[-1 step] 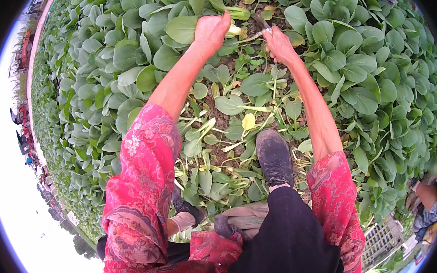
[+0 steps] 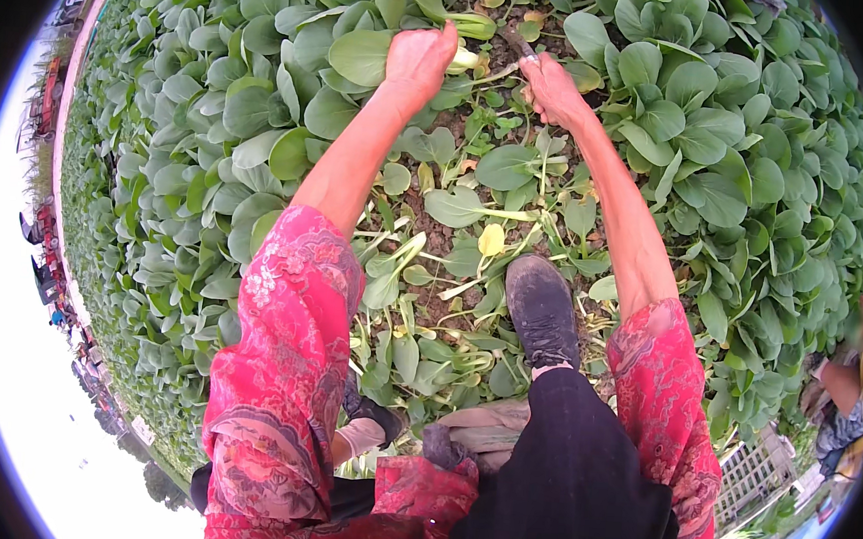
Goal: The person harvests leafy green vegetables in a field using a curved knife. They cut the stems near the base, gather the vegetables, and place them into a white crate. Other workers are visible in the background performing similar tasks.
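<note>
Black shoe (image 2: 542,304) among loose leaves (image 2: 455,209): they could slide underfoot. Beyond, your right hand (image 2: 553,87) is closed round a knife (image 2: 515,43); your left hand (image 2: 421,63) grips a green plant (image 2: 463,61), its pale base between both, so a slipping blade could nick you.

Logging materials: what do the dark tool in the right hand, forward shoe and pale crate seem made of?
Dark tool: probably dull metal, thin-looking; too small to be sure.
Forward shoe: perhaps fabric or suede, matte and dusty, without shine.
Pale crate: likely plastic, from its even grid; finish unclear.
</note>
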Tool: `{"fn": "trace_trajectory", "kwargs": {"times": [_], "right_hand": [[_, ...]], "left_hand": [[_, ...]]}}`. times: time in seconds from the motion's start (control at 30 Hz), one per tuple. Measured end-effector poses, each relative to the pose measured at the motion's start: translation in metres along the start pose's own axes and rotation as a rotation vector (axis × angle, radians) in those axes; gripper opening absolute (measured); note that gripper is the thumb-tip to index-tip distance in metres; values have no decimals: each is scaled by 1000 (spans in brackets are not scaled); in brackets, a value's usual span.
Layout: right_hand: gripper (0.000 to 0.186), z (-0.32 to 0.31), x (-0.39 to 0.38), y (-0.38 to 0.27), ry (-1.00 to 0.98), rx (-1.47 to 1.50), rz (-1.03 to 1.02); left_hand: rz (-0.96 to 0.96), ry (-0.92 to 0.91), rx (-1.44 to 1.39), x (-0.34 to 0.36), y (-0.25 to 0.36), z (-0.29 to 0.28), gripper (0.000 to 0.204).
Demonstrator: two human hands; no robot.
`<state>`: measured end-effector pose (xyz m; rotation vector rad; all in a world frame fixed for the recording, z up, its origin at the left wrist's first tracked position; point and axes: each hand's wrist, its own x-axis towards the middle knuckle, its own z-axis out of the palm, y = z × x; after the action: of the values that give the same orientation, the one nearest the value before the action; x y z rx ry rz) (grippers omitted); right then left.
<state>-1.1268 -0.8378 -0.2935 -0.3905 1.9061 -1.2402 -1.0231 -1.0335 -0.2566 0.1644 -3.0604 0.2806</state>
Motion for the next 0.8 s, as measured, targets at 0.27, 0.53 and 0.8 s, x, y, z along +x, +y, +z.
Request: {"fn": "trace_trajectory", "kwargs": {"times": [0.27,0.53,0.8], "right_hand": [[37,-5,28,4,-118,-137,105],[28,-16,-87,12,20,-913,-194],[35,-43,-155,5,89,417,39]], "left_hand": [[8,-66,-47,-1,3,-3,25],[-12,43,-249,-45,8,-39,56],[-58,135,-431,-118,83,-109,71]]}}
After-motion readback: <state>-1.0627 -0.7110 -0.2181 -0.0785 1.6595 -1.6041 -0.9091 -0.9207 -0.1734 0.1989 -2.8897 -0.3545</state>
